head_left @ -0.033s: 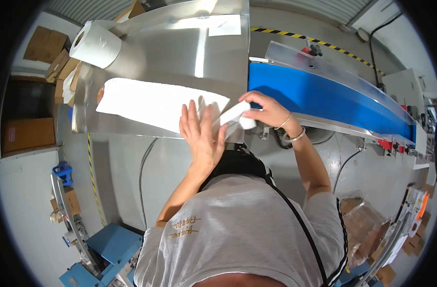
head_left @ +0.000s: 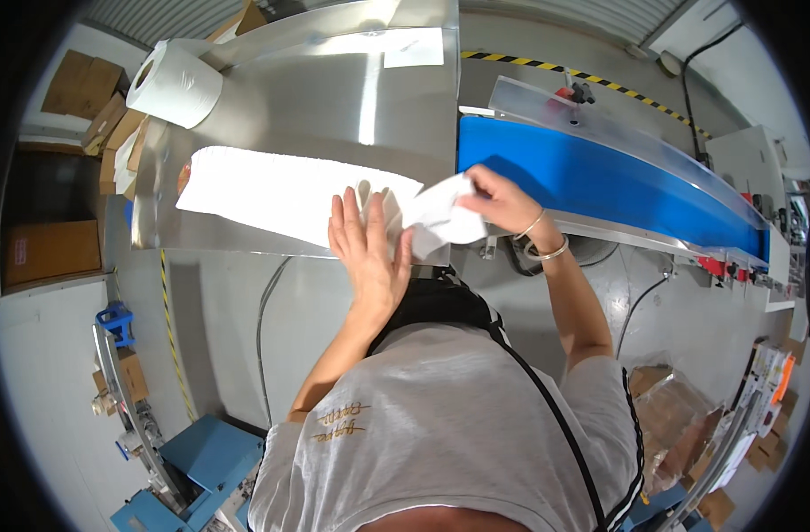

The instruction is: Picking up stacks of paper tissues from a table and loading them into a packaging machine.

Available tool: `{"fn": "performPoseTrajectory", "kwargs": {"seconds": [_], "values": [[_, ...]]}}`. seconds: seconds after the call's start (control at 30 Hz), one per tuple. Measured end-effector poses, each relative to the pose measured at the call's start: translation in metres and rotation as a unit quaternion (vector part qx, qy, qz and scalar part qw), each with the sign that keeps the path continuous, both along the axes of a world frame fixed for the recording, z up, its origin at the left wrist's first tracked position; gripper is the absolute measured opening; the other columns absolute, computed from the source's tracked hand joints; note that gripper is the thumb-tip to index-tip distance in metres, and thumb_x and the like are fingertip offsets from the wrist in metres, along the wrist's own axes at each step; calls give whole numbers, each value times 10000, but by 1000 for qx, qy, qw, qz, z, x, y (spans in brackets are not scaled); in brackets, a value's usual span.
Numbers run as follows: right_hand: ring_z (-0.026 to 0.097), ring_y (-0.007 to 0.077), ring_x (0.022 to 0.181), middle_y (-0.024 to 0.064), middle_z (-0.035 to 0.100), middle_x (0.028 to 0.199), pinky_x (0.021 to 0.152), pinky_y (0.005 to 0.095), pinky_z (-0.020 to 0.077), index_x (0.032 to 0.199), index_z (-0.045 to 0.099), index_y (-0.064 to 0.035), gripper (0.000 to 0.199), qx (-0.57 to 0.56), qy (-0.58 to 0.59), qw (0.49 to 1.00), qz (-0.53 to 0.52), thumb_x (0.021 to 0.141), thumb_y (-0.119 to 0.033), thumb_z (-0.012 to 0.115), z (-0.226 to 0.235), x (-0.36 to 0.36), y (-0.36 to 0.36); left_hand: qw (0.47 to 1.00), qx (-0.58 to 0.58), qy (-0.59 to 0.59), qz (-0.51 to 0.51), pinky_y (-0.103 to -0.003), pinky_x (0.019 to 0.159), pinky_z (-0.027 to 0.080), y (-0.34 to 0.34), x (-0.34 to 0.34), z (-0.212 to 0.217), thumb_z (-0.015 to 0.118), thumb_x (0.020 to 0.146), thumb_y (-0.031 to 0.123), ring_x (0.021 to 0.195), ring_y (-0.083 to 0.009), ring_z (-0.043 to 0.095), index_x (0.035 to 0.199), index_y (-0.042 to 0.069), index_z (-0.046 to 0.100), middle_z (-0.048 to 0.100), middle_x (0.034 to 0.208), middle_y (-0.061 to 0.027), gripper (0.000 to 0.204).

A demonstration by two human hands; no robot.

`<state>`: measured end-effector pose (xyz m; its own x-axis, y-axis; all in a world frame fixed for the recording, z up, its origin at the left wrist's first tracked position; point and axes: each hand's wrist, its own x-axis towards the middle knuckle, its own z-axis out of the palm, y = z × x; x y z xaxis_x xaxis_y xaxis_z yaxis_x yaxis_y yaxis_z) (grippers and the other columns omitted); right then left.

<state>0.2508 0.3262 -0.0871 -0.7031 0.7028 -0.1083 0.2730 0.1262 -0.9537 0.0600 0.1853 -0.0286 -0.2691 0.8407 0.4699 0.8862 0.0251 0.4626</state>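
A long white strip of paper towel (head_left: 263, 191) lies lengthwise along the near edge of the steel table. Near its right end my left hand (head_left: 369, 253) rests on top, fingers stretched and slightly apart. Just right of it, my right hand (head_left: 504, 202) pinches the upper edge of a crumpled white sheet of paper (head_left: 447, 213), held at the table's corner. Whether this sheet joins the strip is hidden by my left hand. A small orange-brown thing (head_left: 184, 176) peeks out at the strip's far left end; its kind cannot be made out.
A large white paper roll (head_left: 176, 86) stands at the table's back left. A white slip (head_left: 414, 48) lies at the back of the steel table (head_left: 307, 106). To the right runs a blue conveyor belt (head_left: 600, 173) with a clear guard (head_left: 653, 133). Cardboard boxes (head_left: 84, 82) sit beyond the left edge.
The white sheet in my right hand now spreads wider and flatter, where it was folded small before. My right hand has shifted slightly to the right; my left hand stays almost in place.
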Motion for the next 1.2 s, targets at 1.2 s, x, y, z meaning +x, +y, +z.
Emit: {"fn": "performPoseTrajectory", "kwargs": {"seconds": [1.2], "values": [[581, 351, 964, 207, 620, 1043, 844, 454, 458, 1182, 521, -30, 522, 171, -353, 754, -527, 802, -352, 675, -30, 115, 45, 1000, 8, 11, -12, -475, 1023, 321, 0, -27, -8, 635, 793, -34, 1264, -398, 382, 1078, 86, 668, 458, 1347, -176, 311]]}}
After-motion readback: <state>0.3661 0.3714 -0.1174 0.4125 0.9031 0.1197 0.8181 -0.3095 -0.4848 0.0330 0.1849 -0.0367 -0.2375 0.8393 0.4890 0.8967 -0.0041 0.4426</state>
